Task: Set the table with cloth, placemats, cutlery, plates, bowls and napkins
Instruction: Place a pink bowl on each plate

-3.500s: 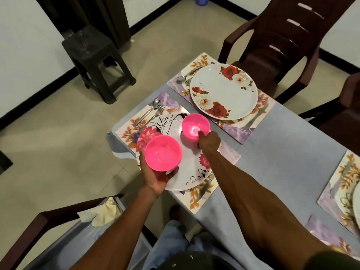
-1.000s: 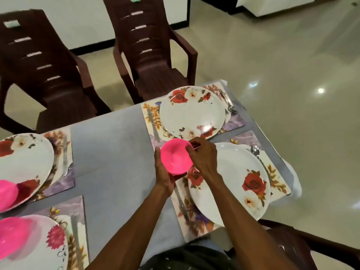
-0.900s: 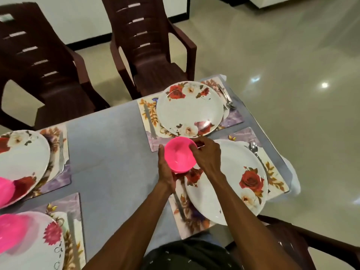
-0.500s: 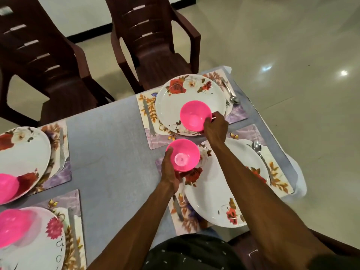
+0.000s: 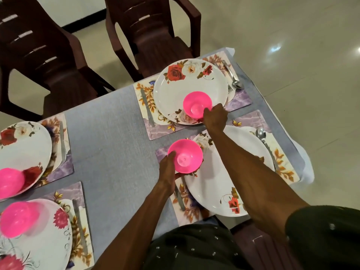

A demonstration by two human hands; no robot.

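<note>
Cloth, placemats, cutlery and plates look laid, and no napkins show. Our right hand [image 5: 215, 115] grips a pink bowl [image 5: 197, 104] on the far plate [image 5: 175, 90]; our left hand [image 5: 169, 168] holds another bowl [image 5: 185, 155] for the near plate [image 5: 224, 191].

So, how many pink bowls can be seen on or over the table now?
4. One on the far rose plate, held by the right hand; one in the left hand; two on the left plates.
</note>
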